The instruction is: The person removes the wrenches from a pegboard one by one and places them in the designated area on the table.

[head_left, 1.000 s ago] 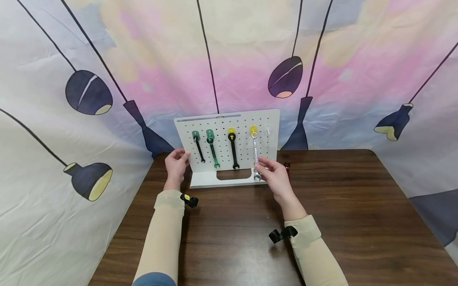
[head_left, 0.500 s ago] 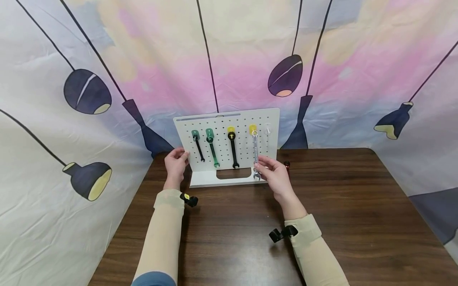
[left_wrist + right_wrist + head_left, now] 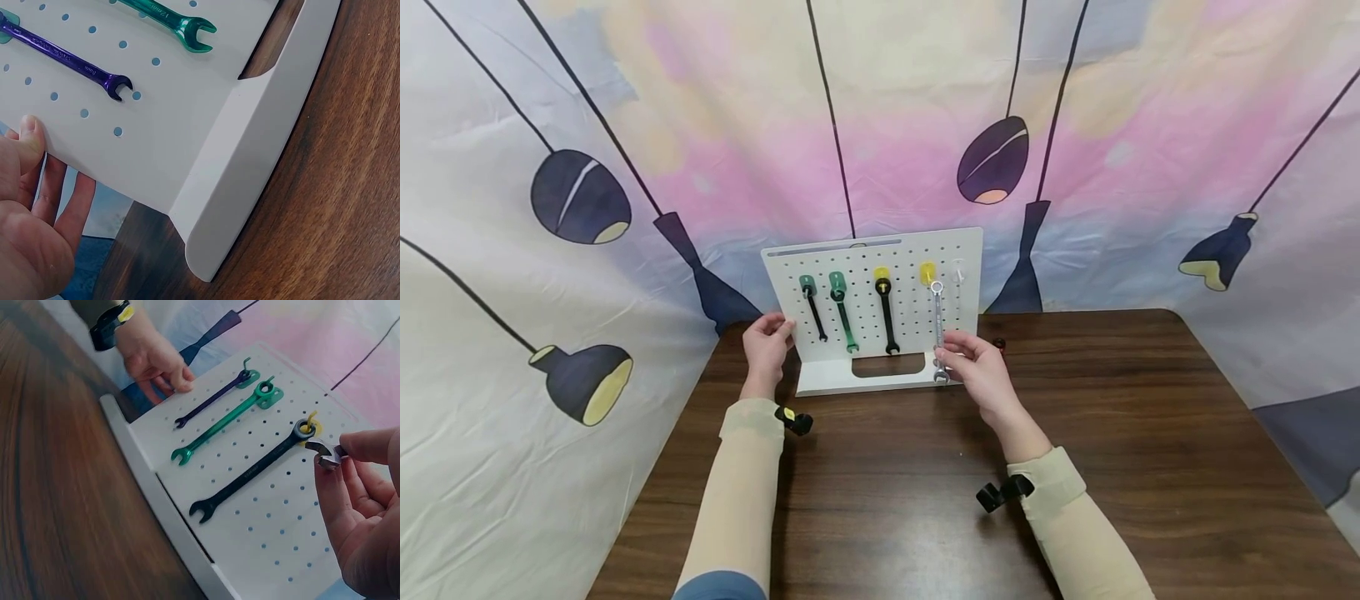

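Note:
My left hand (image 3: 765, 350) pinches the left edge of a white pegboard (image 3: 162, 144), thumb in front and fingers behind. Between thumb and fingers, my right hand (image 3: 981, 371) holds a silver combination wrench (image 3: 938, 321) near its lower, open-jawed end. The wrench stands nearly upright in front of the board. Its ring end is just below and right of a yellow hook (image 3: 927, 272). Left of it hang a black wrench (image 3: 250, 474), a green wrench (image 3: 222, 428) and a small purple wrench (image 3: 212, 399), each by its ring end on a hook.
A clear hook (image 3: 958, 270) is at the board's right side. The board's base (image 3: 231, 187) has a slot cut through it and stands on a dark wooden table (image 3: 880, 483). Behind the right hand, a small red and dark object (image 3: 999, 344) is partly hidden. A patterned cloth hangs behind.
The silver wrench's ring end has shifted slightly right and down, away from the yellow hook, along with my right hand. My left hand stays at the board's edge.

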{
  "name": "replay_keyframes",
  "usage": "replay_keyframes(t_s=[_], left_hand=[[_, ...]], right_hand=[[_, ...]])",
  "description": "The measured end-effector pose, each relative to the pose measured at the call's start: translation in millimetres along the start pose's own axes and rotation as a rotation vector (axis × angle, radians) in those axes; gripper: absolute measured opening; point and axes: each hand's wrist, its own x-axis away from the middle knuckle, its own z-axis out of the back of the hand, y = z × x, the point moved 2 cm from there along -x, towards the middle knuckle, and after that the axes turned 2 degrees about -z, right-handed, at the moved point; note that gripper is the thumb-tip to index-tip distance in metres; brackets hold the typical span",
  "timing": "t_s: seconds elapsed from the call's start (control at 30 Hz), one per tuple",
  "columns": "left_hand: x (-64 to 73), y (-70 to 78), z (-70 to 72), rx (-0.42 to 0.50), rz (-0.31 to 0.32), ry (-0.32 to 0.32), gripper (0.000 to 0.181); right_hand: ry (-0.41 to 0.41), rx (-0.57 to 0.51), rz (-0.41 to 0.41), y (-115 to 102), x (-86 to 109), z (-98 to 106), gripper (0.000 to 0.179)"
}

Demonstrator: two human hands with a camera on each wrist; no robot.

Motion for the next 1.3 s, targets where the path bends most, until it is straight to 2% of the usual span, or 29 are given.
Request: replay_keyframes(t_s=[0.13,0.4,0.63,0.93,1.3], left_hand=[[-0.5,-1.4,0.5,-0.008,0.004,0.006,0.011],[-1.3,-1.9,0.0,0.012,0.016,0.007,0.018],[-0.1,-2.1,-0.3,0.008,0.027,-0.006,0.017],[0.2,0.2,-0.1,0.007,0.015,-0.003,0.018],[-1.5,-4.4,-0.2,-0.003,0.014,0.0,0.019]], right_hand=[[-0.013,0.0,-0.004,5,0.1,9,0.038],[-0.03,-0.008,-0.028,19,2.7,29,0.042],[0.01,0.043,-0.069,32,9.0,56,0.043],[0.027,0.027,-0.085,43,9.0,85,0.043],[0.05,0.013,-0.114,50,13.9,108,0.048]])
